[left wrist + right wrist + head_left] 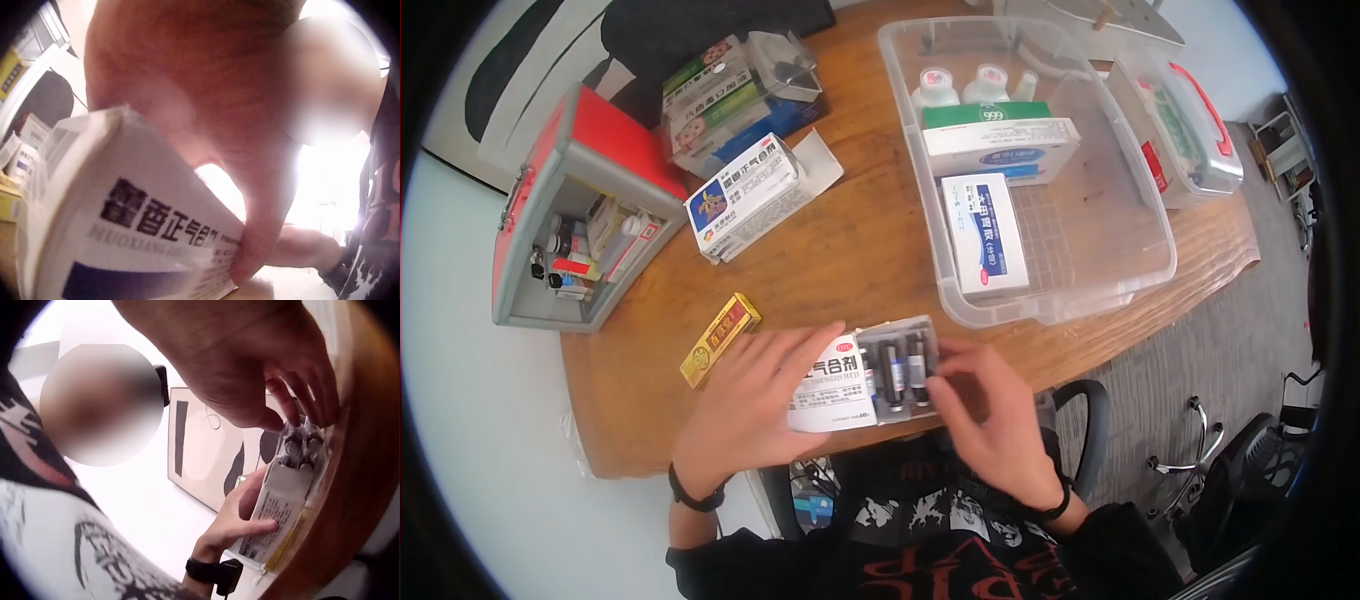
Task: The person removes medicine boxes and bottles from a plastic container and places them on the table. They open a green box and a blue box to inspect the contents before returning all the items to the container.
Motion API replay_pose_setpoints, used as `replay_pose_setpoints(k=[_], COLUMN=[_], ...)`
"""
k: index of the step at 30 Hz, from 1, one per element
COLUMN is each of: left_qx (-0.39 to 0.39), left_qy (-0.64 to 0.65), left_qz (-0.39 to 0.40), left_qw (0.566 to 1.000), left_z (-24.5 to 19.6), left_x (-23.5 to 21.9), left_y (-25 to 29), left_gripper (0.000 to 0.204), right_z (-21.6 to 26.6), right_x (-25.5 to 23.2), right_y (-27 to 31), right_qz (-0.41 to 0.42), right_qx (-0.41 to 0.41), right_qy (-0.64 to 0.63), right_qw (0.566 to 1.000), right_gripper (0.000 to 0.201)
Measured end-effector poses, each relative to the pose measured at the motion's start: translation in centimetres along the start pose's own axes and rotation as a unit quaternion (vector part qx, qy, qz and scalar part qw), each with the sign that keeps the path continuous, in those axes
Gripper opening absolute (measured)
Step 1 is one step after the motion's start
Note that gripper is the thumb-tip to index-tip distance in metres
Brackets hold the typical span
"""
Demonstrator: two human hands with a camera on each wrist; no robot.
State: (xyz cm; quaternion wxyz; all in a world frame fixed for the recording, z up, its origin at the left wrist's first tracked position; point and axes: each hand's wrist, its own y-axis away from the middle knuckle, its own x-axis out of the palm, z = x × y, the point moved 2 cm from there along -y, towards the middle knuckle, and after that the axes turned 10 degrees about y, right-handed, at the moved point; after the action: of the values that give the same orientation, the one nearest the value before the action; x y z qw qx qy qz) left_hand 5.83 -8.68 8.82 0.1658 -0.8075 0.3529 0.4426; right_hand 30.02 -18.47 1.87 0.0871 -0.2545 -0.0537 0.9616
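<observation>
At the near edge of the round wooden table (850, 250) my left hand (750, 395) holds a white medicine box (830, 388) with black Chinese print. A clear plastic tray of small dark vials (897, 368) sticks out of the box's right end. My right hand (985, 410) grips that tray at its right end, fingers curled over it. In the left wrist view the box (131, 231) fills the frame under my thumb (262, 206). In the right wrist view my fingers (300, 394) sit on the vial tray (303, 447), with the box (275, 512) below.
A small yellow box (718, 338) lies left of my hands. A red-and-grey first-aid case (575, 215) stands open at the left. Several medicine boxes (740, 195) sit behind it. A clear bin (1100, 290) holds boxes and bottles. A lidded clear case (1185, 125) is far right.
</observation>
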Motion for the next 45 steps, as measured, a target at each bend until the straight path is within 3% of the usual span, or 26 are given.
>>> replay_pose_setpoints(k=[8, 13, 16, 17, 21, 24, 27, 29, 32, 34, 36, 39, 41, 45], left_qx=[0.016, 0.021, 0.047, 0.055, 0.085, 0.066, 0.094, 0.111, 0.118, 0.130, 0.147, 0.052, 0.033, 0.074], left_qy=[0.094, 0.134, 0.107, 0.159, 0.151, 0.118, 0.184, 0.132, -0.003, 0.121, 0.149, 0.134, 0.098, 0.040], left_qz=[-0.140, -0.169, -0.224, -0.233, -0.269, -0.284, -0.377, -0.412, -0.444, -0.482, -0.502, -0.437, -0.426, -0.471], left_qw=[0.986, 0.976, 0.968, 0.958, 0.947, 0.949, 0.903, 0.895, 0.888, 0.858, 0.839, 0.888, 0.899, 0.878], left_z=[-0.1, -0.8, -1.7, -1.4, -1.9, -2.4, -1.3, -0.7, -0.3, 0.7, 0.5, -1.0, -1.4, -1.5], left_x=[3.3, 4.7, 5.2, 5.8, 7.1, 7.4, 9.8, 11.3, 11.8, 13.1, 13.2, 11.4, 11.2, 11.4], left_y=[0.5, 1.0, 1.5, 1.5, 0.5, 0.5, 1.3, 2.1, 2.6, 2.9, 2.6, 3.6, 3.5, 2.9], left_gripper=[0.104, 0.119, 0.123, 0.120, 0.109, 0.110, 0.110, 0.112, 0.119, 0.120, 0.119, 0.115, 0.112, 0.104], right_z=[3.5, 2.4, 1.5, 1.9, 2.3, 3.1, 3.7, 4.3, 6.3, 7.0, 7.7, 8.3, 7.9, 8.0], right_x=[-0.4, -0.8, -1.3, -1.5, -0.4, 0.0, 0.4, 1.9, 0.8, 0.7, 1.3, 1.2, 1.2, 1.2], right_y=[0.2, 0.7, 1.4, 1.4, 2.0, 1.4, 1.4, 1.5, 0.8, 0.0, -0.6, -0.8, -0.8, -0.8], right_qz=[0.073, 0.010, -0.078, -0.100, -0.099, -0.119, -0.147, -0.164, -0.068, -0.054, -0.085, -0.085, -0.094, -0.101], right_qx=[-0.140, -0.129, -0.136, -0.130, -0.144, -0.154, -0.136, -0.158, -0.161, -0.175, -0.223, -0.251, -0.246, -0.236], right_qy=[0.181, 0.095, 0.019, 0.010, -0.030, -0.018, -0.050, -0.158, -0.150, -0.076, -0.022, 0.036, 0.052, 0.054], right_qw=[0.971, 0.987, 0.987, 0.986, 0.984, 0.981, 0.978, 0.961, 0.973, 0.980, 0.971, 0.964, 0.963, 0.965], right_gripper=[0.057, 0.071, 0.066, 0.057, 0.038, 0.038, 0.039, 0.040, 0.038, 0.041, 0.041, 0.040, 0.038, 0.036])
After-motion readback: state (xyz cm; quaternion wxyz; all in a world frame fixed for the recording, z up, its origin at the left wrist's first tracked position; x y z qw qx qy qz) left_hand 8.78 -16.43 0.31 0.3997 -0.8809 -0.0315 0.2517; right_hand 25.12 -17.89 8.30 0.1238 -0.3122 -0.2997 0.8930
